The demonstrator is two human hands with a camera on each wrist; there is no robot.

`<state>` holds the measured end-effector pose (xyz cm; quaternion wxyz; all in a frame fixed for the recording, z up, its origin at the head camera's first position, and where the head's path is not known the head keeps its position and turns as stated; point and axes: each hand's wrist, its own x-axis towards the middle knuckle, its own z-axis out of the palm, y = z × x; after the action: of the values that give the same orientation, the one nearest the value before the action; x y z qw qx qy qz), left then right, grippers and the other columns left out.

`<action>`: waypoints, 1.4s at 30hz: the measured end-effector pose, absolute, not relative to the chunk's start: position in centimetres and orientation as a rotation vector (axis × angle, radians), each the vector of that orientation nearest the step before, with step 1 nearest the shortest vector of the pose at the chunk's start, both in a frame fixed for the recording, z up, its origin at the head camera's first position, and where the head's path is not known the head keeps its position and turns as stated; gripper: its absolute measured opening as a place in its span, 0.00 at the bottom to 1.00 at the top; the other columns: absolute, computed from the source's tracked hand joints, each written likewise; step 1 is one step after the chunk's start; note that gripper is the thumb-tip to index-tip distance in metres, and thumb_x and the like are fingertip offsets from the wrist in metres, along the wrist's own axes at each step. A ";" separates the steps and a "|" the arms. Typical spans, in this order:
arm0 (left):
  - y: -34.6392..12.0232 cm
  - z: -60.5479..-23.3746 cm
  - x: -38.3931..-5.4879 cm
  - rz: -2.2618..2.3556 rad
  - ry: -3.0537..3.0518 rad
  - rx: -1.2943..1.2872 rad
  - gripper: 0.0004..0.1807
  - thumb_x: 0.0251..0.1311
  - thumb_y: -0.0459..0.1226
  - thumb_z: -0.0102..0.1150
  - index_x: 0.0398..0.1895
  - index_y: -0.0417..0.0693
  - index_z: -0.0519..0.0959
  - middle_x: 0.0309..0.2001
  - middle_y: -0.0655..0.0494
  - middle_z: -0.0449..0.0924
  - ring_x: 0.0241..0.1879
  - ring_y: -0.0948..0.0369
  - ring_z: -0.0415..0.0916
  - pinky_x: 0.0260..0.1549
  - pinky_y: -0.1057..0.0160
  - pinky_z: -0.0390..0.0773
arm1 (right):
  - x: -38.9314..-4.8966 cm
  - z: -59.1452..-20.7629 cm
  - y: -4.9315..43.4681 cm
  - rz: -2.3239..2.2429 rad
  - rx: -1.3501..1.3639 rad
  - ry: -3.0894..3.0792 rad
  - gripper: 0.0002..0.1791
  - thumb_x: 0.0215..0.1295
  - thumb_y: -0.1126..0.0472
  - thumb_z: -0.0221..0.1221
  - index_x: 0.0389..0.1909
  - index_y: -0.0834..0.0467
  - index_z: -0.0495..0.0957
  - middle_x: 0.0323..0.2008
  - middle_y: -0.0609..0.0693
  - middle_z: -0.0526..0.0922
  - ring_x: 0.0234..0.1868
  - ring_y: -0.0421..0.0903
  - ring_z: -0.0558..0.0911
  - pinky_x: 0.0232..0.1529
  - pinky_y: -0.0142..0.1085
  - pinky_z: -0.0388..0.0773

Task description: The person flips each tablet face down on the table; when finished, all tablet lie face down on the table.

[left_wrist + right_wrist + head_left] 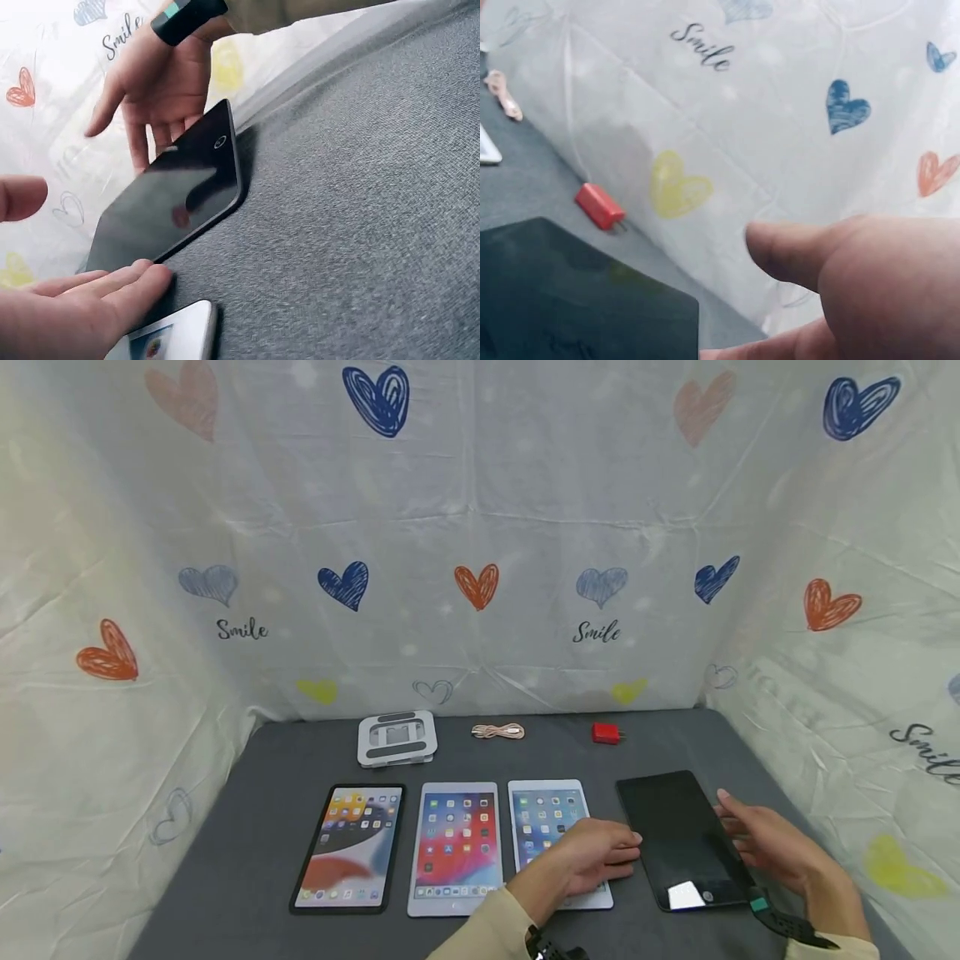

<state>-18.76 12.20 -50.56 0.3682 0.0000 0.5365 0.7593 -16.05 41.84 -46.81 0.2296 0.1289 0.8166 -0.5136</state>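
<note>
A black tablet (678, 843) with a dark screen and a round home button lies on the right side of the grey table. Its right edge looks raised in the left wrist view. My left hand (592, 858) reaches over the white tablet (542, 814) third in the row, its fingertips by the black tablet's left edge and its thumb apart. On the other side, my right hand (780, 847) has its fingers at the right edge, partly hidden behind the tablet, with the thumb standing clear. Whether those fingers bear its weight I cannot tell.
Left in the row are a lit white tablet (457, 852) and a lit black-framed tablet (348, 847). Behind stand a folded grey-white stand (397, 739), a coiled pinkish cable (498, 731) and a red charger plug (606, 732). A heart-printed cloth (480, 635) surrounds the table.
</note>
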 end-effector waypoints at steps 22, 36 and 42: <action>11.4 -43.1 -20.9 2.034 1.202 0.169 0.22 0.78 0.35 0.62 0.68 0.29 0.78 0.66 0.33 0.83 0.72 0.38 0.78 0.73 0.42 0.79 | -15.8 -40.8 35.1 -1.308 0.180 2.521 0.49 0.90 0.35 0.33 0.78 0.81 0.59 0.75 0.79 0.69 0.71 0.70 0.79 0.62 0.52 0.88; 9.5 -41.8 -21.0 2.048 1.177 0.210 0.26 0.84 0.41 0.53 0.73 0.31 0.75 0.71 0.35 0.79 0.76 0.42 0.75 0.78 0.41 0.73 | -15.8 -38.7 30.1 -1.319 0.080 2.568 0.47 0.89 0.35 0.40 0.76 0.78 0.66 0.73 0.74 0.76 0.67 0.65 0.84 0.57 0.49 0.91; 8.1 -41.5 -20.5 2.080 1.200 0.172 0.29 0.82 0.42 0.53 0.76 0.30 0.71 0.71 0.34 0.79 0.75 0.41 0.76 0.77 0.40 0.73 | -15.7 -38.9 29.8 -1.407 0.019 2.501 0.43 0.90 0.37 0.41 0.77 0.75 0.67 0.72 0.72 0.78 0.64 0.60 0.86 0.54 0.46 0.92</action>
<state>-20.50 8.07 -41.46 0.3590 0.0668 0.4653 0.8063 -15.73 29.76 -38.85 0.1355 0.0066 0.8635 -0.4857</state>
